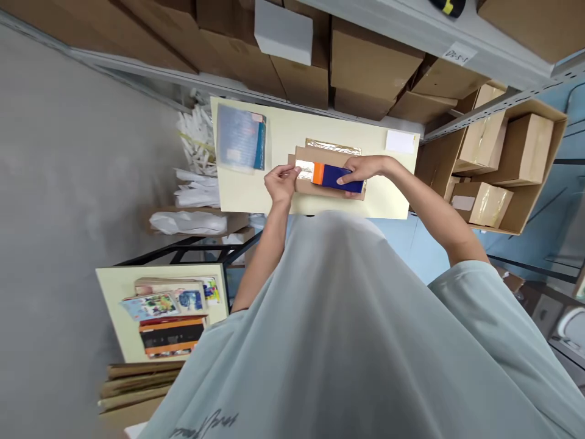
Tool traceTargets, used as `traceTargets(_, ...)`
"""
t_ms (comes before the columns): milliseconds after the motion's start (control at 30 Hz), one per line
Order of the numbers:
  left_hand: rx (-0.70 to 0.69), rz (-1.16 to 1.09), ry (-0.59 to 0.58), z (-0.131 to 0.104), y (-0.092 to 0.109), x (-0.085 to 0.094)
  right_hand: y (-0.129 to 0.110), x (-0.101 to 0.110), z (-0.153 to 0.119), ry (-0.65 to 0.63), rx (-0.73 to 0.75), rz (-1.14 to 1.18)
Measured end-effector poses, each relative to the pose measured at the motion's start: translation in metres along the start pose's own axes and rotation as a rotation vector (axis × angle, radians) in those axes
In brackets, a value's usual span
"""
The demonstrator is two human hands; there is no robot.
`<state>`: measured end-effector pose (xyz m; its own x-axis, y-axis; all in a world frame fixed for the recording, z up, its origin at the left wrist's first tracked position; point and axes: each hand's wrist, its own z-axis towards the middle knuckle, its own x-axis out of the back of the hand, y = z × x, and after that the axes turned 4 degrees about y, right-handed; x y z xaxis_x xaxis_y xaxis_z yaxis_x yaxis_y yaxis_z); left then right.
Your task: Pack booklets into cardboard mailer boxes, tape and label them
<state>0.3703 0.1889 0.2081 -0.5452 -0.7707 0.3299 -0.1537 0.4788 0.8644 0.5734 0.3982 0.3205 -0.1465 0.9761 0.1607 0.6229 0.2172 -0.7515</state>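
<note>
A brown cardboard box (315, 188) lies on the cream tabletop in front of me, with a shiny taped strip (333, 146) along its far side. Across the box, my right hand (363, 171) grips what looks like a tape dispenser (337, 177), navy blue with an orange band, thumb on top. From its orange end a glossy strip of tape (304, 169) reaches left over the cardboard. My left hand (283, 181) is closed at the far left end of that strip, thumb and fingertips pinching at the box's edge.
A blue book in clear wrap (241, 139) lies left on the table (278, 134); a white label (400, 141) lies right. Boxes (372, 61) fill the shelf ahead. A large carton (539, 210) holding smaller boxes stands right. Books (171, 335) rest on a lower-left board.
</note>
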Motion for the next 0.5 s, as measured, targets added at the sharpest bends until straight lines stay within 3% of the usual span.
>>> traceTargets(133,0.014,0.015,0.038,-0.002,0.0,-0.002,0.019,0.007,0.006,-0.013,0.095,0.046)
traceTargets(233,0.02,0.053,0.034,-0.007,-0.002,-0.01,0.04,0.012,-0.01,-0.002,0.077,0.079)
traceTargets(500,-0.031,0.129,0.083,-0.013,-0.004,-0.018,0.115,0.044,-0.145,-0.1,-0.151,0.191)
